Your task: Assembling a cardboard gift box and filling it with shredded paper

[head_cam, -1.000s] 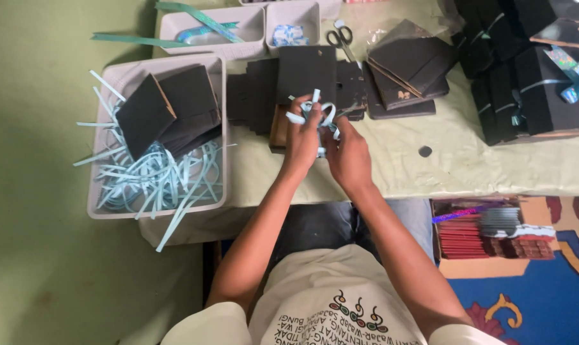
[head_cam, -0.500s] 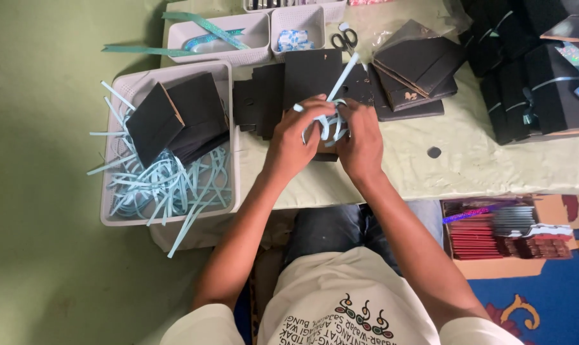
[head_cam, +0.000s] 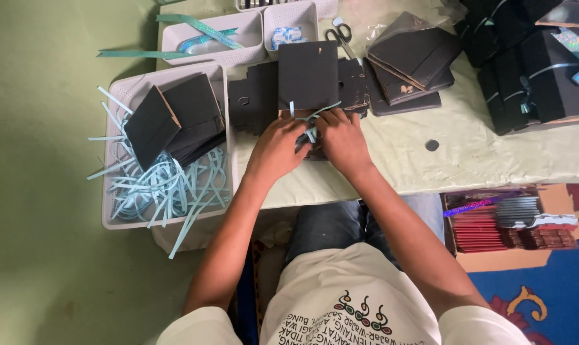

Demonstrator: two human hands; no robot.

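Pale blue ribbon (head_cam: 310,121) is being worked between both hands — the left hand (head_cam: 278,145) and right hand (head_cam: 342,137) are pinching its strands over a black box (head_cam: 307,75) lying on the tabletop (head_cam: 443,160), while a white basket (head_cam: 113,217) of loose ribbon strips is sitting just left.

Home craft table (head_cam: 468,153): ribbon tray (head_cam: 113,211), scissors (head_cam: 342,32), stacked black boxes (head_cam: 532,70), patterned rug (head_cam: 545,300).
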